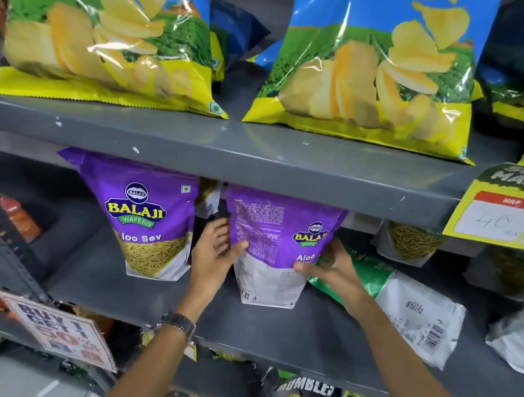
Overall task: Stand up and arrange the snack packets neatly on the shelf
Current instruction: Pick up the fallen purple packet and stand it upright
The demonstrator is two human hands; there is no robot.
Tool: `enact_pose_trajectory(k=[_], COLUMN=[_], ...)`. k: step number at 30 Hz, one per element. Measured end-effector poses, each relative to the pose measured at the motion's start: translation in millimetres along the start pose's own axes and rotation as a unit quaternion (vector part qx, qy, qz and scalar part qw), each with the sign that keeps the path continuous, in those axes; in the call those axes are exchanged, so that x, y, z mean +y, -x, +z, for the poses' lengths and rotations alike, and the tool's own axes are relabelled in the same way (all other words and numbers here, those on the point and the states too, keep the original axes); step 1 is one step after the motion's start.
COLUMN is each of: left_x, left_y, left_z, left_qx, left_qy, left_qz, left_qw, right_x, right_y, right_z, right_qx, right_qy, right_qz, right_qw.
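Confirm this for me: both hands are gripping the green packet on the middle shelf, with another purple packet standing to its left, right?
Not quite. The head view shows the left hand and right hand gripping a purple packet; the green packet lies flat beside it. Another purple packet does stand left.

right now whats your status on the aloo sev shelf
Left hand and right hand both gripping purple Aloo Sev packet, upright, back facing out. Green packet lying flat beside it, crowding the right side.
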State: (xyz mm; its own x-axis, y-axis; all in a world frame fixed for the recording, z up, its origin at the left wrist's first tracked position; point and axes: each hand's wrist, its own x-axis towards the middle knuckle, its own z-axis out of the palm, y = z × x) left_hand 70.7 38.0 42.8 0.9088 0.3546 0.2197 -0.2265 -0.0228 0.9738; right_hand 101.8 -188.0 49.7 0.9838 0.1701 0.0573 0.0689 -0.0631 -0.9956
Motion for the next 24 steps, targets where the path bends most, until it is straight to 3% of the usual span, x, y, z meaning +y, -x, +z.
enact_pose_trajectory(k=[3,5,15,24], left_x=[-7.6,-17.0,-37.5,-39.6], left_y=[42.0,75.9,110.9,66.8], left_z=[15.2,30.2,68.2,49.1], left_qx=[0.122,0.145,-0.032,-0.058], left_qy=[-0.035,-0.095,-0.12,-0.067], left_qz=[0.043,0.065,0.031,-0.019], left_qw=[0.991,0.983,0.992,0.996], right_x=[-20.4,-27.9,-25.6,-37.8], right_y=[-6.8,-7.7,26.4,55.3], right_z=[-4.6,-2.4,19.9,25.4], right_qx=[-0.008,-0.025,0.054,-0.082], right_qy=[-0.06,-0.054,-0.013,-0.006], right_qz=[-0.025,-0.019,-0.05,0.008], right_qw=[0.998,0.998,0.997,0.997])
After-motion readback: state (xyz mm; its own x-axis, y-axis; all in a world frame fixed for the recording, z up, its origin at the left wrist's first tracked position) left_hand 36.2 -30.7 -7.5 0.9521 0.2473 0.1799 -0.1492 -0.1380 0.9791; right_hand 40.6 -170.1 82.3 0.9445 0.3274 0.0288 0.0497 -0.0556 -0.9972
